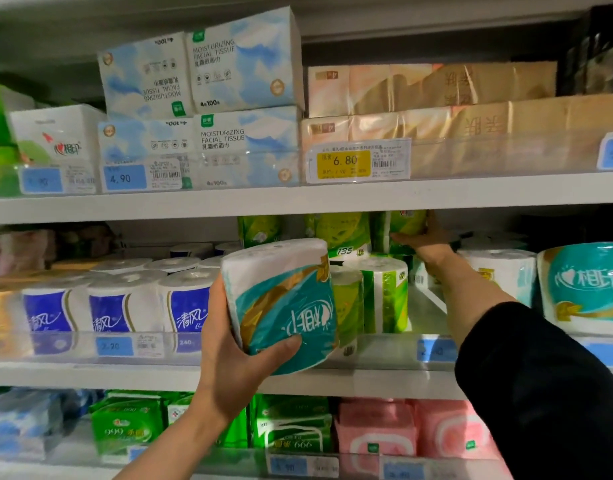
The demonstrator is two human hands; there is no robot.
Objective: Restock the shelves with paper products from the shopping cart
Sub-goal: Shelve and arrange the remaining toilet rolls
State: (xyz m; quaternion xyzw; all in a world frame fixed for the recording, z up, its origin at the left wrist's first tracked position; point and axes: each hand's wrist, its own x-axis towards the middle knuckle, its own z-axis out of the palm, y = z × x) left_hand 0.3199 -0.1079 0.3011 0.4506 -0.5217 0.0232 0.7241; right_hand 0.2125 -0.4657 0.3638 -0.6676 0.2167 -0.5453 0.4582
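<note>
On the middle shelf, at two o'clock, my right hand grips a green pack at the back. My left hand holds a teal roll in front of the shelf. I should first push the green packs firmly back, then place the roll upright beside the matching teal rolls at three o'clock.

**Two hands at the middle shelf**

I see my left hand gripping a teal-wrapped roll, tilted, before the middle shelf. My right hand reaches deep, touching, perhaps gripping, a green pack stacked on green-wrapped rolls. Blue-wrapped rolls stand left.
</note>
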